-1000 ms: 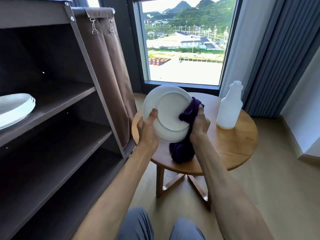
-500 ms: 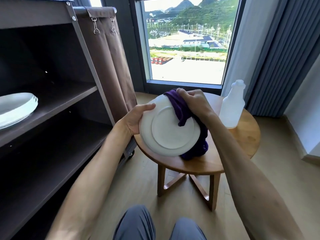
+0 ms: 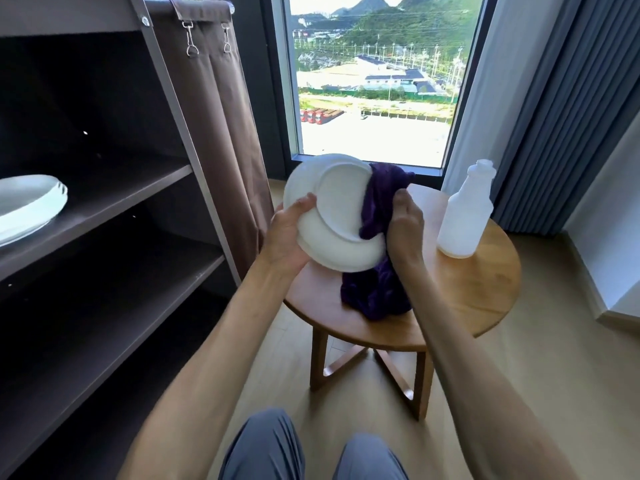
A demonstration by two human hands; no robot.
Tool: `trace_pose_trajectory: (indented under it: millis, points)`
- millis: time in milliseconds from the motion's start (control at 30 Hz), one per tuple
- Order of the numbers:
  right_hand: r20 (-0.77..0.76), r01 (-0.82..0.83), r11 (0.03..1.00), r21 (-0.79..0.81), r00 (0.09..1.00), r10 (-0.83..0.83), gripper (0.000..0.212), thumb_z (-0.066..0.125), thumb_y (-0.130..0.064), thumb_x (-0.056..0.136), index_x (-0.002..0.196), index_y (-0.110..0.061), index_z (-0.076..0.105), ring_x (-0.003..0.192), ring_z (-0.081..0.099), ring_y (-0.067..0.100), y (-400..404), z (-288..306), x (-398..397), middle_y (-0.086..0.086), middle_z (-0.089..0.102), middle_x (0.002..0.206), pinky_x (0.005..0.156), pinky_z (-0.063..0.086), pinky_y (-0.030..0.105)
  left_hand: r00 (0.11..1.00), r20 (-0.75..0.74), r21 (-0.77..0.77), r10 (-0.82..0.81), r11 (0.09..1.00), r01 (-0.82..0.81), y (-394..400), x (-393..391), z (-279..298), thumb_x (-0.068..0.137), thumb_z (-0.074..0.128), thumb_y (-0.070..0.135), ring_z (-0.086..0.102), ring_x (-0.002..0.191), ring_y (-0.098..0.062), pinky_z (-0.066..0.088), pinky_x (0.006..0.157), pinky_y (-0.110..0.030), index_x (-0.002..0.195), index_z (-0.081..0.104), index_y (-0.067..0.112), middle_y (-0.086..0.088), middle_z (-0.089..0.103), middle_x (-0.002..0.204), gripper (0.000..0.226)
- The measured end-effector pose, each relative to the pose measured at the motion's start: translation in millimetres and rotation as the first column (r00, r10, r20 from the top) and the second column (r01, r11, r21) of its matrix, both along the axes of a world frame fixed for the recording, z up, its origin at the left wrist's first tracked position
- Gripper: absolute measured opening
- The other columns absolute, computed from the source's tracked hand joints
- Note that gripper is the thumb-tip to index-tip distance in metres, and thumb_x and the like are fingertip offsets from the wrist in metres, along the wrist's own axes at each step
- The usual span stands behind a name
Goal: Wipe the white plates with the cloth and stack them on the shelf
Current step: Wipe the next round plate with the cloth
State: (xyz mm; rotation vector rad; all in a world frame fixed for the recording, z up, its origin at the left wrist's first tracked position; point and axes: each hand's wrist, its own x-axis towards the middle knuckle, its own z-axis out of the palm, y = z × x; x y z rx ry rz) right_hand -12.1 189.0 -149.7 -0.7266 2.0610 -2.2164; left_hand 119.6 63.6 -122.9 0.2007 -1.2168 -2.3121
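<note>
Above the round wooden table [image 3: 485, 292], a round white plate [image 3: 332, 216] is tilting, underside showing; the left hand [image 3: 287, 233] is gripping its left rim while the right hand [image 3: 405, 226] is clutching a purple cloth [image 3: 377, 202] against its right edge. White stacked plates [image 3: 24, 202] are sitting on the dark shelf [image 3: 114, 195] far left.

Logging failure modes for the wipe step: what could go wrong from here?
1. The left hand alone grips the tilted white plate at its rim, in the air; a hard rub might slip it loose.
2. The purple cloth, held by the right hand, hangs to the round table; swinging could nudge the spray bottle nearby.
</note>
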Motion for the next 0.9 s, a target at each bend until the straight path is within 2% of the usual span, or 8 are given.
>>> trace_pose_trajectory:
  millis: [67,133,233,400,600,700,800,900]
  points:
    - [-0.124,0.004,1.000,0.002,0.992,-0.004,0.047,0.028,-0.037,0.106,0.137,-0.016,0.057,0.127,0.054,0.019,-8.0,-11.0,14.4,0.003,0.061,0.136,0.110,0.040,0.040,0.993,0.021,0.059,0.120,0.991,-0.121,12.6,-9.6,2.1,0.081,0.078,0.016,0.061,0.116,-0.040,0.056,0.097,-0.054,0.145,0.050,-0.005,-0.027,0.059,0.132,0.073]
    - [-0.224,-0.010,1.000,0.007,0.975,0.011,0.050,0.026,-0.040,0.107,0.148,-0.020,0.048,0.141,0.043,0.021,-17.3,-21.7,28.5,0.002,0.052,0.150,0.118,0.030,0.053,0.962,0.117,0.041,0.246,0.967,-0.253,22.0,-17.0,8.0,0.089,0.073,0.016,0.065,0.110,-0.038,0.060,0.090,-0.052,0.143,0.052,-0.001,-0.024,0.063,0.128,0.061]
    - [-0.307,-0.001,1.000,0.024,0.952,0.008,0.052,0.026,-0.038,0.107,0.147,-0.017,0.051,0.147,0.038,0.016,-21.0,-28.9,42.9,0.002,0.050,0.153,0.122,0.019,0.055,0.918,0.232,-0.073,0.323,0.946,-0.315,32.2,-22.3,12.2,0.094,0.072,0.032,0.069,0.101,-0.031,0.062,0.085,-0.047,0.135,0.050,0.009,-0.017,0.066,0.119,0.052]
    - [-0.472,0.024,0.997,0.076,0.881,0.015,0.047,0.033,-0.033,0.105,0.138,-0.009,0.055,0.132,0.052,0.025,-32.4,-11.3,48.3,0.010,0.060,0.140,0.113,0.034,0.058,0.922,0.258,-0.103,0.290,0.957,-0.272,33.1,-20.6,5.3,0.101,0.055,0.050,0.069,0.112,-0.029,0.058,0.097,-0.045,0.146,0.043,0.013,-0.015,0.066,0.129,0.060]
    - [-0.646,0.235,0.963,0.133,0.758,-0.096,0.055,0.037,-0.031,0.105,0.153,-0.005,0.039,0.150,0.031,0.026,-40.4,-3.9,61.4,0.013,0.040,0.159,0.125,0.018,0.041,0.924,0.193,-0.050,0.331,0.944,-0.327,30.9,-22.7,10.4,0.101,0.057,0.051,0.072,0.108,-0.025,0.058,0.098,-0.044,0.139,0.053,0.016,-0.014,0.071,0.123,0.052]
    - [-0.577,0.226,0.964,0.137,0.809,-0.108,0.062,0.030,-0.042,0.104,0.155,-0.007,0.038,0.154,0.023,0.026,-32.8,-16.2,54.0,0.011,0.037,0.161,0.126,0.015,0.043,0.953,0.128,0.074,0.273,0.956,-0.284,26.7,-25.5,5.6,0.092,0.062,0.059,0.068,0.117,-0.034,0.056,0.100,-0.055,0.141,0.054,0.018,-0.018,0.068,0.130,0.064]
    - [-0.446,0.143,0.977,0.158,0.893,-0.058,0.066,0.024,-0.048,0.102,0.156,-0.011,0.038,0.155,0.017,0.019,-26.2,-16.5,42.0,0.005,0.034,0.163,0.126,0.011,0.034,0.971,0.080,0.145,0.226,0.961,-0.236,26.7,-23.8,1.5,0.100,0.054,0.053,0.063,0.124,-0.039,0.049,0.107,-0.059,0.134,0.058,0.014,-0.022,0.065,0.134,0.052]
    - [-0.432,0.098,0.976,0.194,0.902,-0.005,0.061,0.027,-0.046,0.103,0.151,-0.016,0.048,0.153,0.022,0.015,-21.9,-10.5,25.1,0.000,0.042,0.159,0.125,0.021,0.040,0.983,0.055,0.185,0.174,0.966,-0.182,22.2,-17.8,-5.6,0.102,0.049,0.051,0.056,0.132,-0.040,0.042,0.115,-0.057,0.144,0.052,0.007,-0.024,0.060,0.141,0.061]
